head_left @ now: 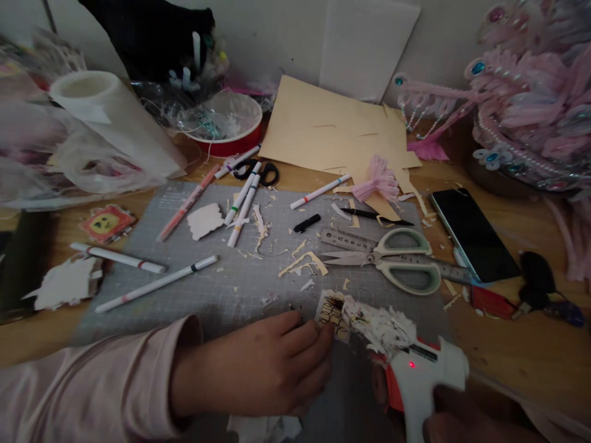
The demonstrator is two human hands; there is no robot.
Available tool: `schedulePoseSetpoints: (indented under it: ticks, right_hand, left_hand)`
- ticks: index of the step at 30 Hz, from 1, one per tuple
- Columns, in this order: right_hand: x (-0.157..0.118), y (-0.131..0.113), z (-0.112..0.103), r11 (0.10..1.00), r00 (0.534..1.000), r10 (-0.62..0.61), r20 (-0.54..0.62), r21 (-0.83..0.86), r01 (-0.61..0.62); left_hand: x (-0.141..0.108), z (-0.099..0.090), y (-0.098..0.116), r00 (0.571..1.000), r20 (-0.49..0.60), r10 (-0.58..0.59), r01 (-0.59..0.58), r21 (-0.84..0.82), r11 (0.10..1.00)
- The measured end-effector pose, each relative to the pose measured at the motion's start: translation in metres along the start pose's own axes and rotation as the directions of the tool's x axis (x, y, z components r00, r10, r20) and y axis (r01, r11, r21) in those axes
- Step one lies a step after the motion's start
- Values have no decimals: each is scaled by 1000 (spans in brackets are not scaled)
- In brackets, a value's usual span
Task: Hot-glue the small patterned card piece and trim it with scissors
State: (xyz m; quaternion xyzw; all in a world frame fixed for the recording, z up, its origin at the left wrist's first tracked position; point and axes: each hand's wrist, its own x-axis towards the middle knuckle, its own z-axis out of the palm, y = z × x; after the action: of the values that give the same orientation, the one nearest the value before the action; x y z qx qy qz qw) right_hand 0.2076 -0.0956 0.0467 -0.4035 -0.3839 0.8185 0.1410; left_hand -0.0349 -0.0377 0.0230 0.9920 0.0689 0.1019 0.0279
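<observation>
My left hand [277,363] has its fingers closed on the edge of a small pale card piece [333,317] with dark looping marks on it. Wrapped round the handle of a white and orange hot glue gun [418,369] is my right hand [450,415], which is dim at the lower right. A red light glows on the gun's side. Its front is thick with whitish, crumpled residue, and the nozzle end is over or against the card; exact contact I cannot make out. Below my left wrist lies a white paper scrap [263,427].
Scissors [401,258] lie over a steel ruler [351,240], with a phone [475,234] to their right. Markers [157,283] and paper trimmings are scattered on the grey cutting mat [258,283]. Behind are a red-rimmed bowl [231,144], cream card sheets [337,129] and pink beaded decorations [530,111].
</observation>
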Motion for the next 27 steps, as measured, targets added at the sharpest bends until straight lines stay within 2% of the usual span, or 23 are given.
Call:
schedulePoseSetpoints:
  ticks: [8,16,27]
  right_hand:
    - [-1,-5,-1,1000,1000,-1,14,-3,1]
    - [5,-8,7,999,995,-28,-91,-19,27]
    - [-6,5,1,996,999,-42,-35,-78,39]
  left_hand:
    - [0,1,0,1000,-2,24,-24,11,1000]
    - [-1,1,0,1000,-12,24,-23,21,999]
    - [0,-1,0,999,-22,38,-37,35,999]
